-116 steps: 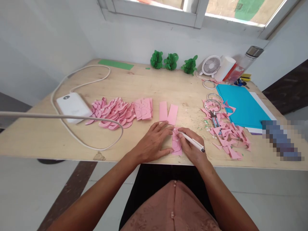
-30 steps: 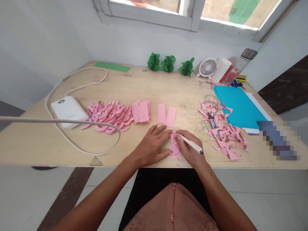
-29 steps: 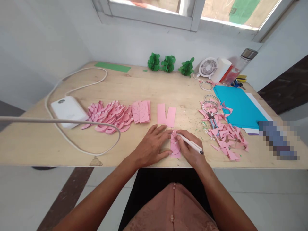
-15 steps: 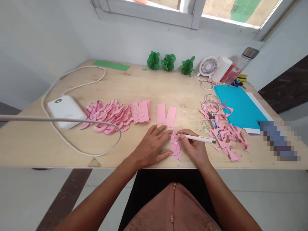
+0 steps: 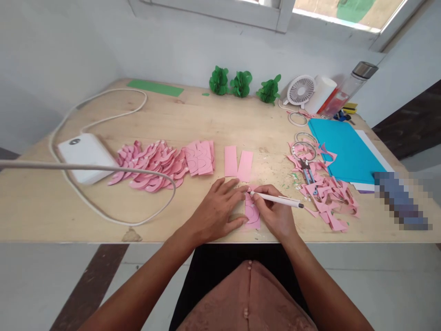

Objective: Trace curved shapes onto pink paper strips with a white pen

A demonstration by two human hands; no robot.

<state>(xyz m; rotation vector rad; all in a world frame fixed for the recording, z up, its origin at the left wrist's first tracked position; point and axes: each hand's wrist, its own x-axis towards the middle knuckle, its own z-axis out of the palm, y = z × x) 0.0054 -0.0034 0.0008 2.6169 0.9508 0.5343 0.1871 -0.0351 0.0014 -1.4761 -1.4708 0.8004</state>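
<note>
Pink strip (image 5: 252, 216), one, between splayed left hand (image 5: 217, 208) and right hand (image 5: 276, 218) around one pen (image 5: 283, 200).

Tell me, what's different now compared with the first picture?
The pen in the right hand has turned, its back end swinging outward to the right. Nothing was taken up or let go. The left hand stays on the curve-marked pink strip; the two plain pink strips and green paper shapes are as before.
</note>
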